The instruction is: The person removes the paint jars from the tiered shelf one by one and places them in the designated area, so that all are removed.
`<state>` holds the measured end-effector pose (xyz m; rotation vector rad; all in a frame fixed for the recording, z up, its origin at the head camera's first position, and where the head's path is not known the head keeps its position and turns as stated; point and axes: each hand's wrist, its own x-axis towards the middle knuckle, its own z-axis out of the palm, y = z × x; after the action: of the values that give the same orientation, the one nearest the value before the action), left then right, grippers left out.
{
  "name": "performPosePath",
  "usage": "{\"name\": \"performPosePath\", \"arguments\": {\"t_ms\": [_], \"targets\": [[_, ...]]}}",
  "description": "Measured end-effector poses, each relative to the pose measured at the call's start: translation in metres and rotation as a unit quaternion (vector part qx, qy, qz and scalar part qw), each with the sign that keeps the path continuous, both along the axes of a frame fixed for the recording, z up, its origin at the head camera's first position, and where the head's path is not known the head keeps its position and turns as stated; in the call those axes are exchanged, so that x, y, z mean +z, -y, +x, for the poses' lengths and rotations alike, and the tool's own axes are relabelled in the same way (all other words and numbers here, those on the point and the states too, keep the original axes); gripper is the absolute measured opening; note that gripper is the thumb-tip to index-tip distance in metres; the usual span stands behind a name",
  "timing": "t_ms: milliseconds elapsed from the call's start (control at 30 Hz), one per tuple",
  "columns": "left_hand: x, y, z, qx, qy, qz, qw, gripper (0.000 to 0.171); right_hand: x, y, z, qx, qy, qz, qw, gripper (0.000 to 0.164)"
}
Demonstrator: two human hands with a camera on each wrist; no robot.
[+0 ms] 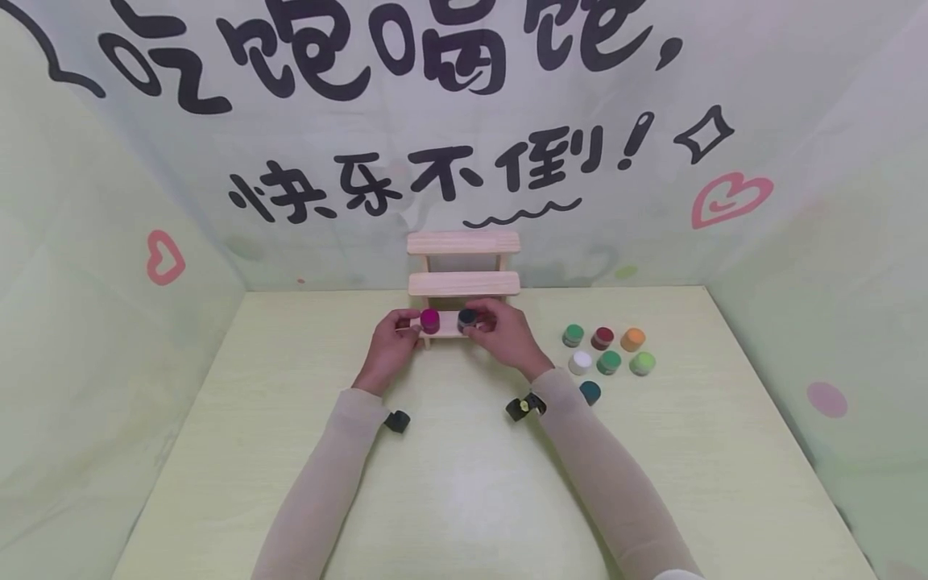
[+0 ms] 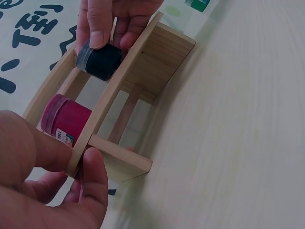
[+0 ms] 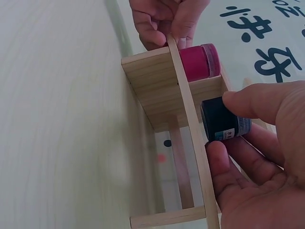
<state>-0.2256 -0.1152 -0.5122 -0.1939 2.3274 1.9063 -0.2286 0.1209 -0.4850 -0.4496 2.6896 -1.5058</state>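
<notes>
A small wooden three-step rack (image 1: pixel 464 283) stands against the back wall. On its lowest step, near the left end, sits a magenta paint jar (image 1: pixel 430 321). My left hand (image 1: pixel 391 345) pinches the left end of that step between thumb (image 2: pixel 95 183) and fingers, right beside the magenta jar. My right hand (image 1: pixel 507 334) holds a dark blue-black paint jar (image 3: pixel 220 119) by its sides, at the lowest step to the right of the magenta one. Whether the dark jar's base rests fully on the step, I cannot tell.
To the right on the pale table (image 1: pixel 449 483) stand several paint jars: green (image 1: pixel 573 335), dark red (image 1: pixel 602 337), orange (image 1: pixel 633 339), white (image 1: pixel 580 362), light green (image 1: pixel 642 363) and teal (image 1: pixel 590 392), the last beside my right sleeve. Printed cloth (image 1: pixel 348 258) hangs around the table's back and sides.
</notes>
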Motion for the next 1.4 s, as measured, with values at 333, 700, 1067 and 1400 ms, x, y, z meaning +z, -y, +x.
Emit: {"name": "performPosePath", "arguments": {"t_ms": [333,700,1067,1400], "targets": [[0.0,0.0,-0.001,0.003,-0.002,0.004,1.0,0.031,0.005,-0.007,0.006,0.006,-0.013,-0.011,1.0,0.046],[-0.001,0.001,-0.003,0.0,0.002,-0.018,0.9998,0.029,0.012,-0.02,0.017,0.014,-0.021,-0.041,0.999,0.044],[-0.001,0.0,-0.002,-0.004,0.0,-0.013,0.9999,0.031,0.016,-0.043,0.03,0.004,-0.038,-0.039,0.999,0.045],[0.002,0.0,0.0,-0.005,0.003,-0.02,0.9998,0.031,0.016,-0.061,0.04,0.002,-0.04,-0.041,0.998,0.044]]}}
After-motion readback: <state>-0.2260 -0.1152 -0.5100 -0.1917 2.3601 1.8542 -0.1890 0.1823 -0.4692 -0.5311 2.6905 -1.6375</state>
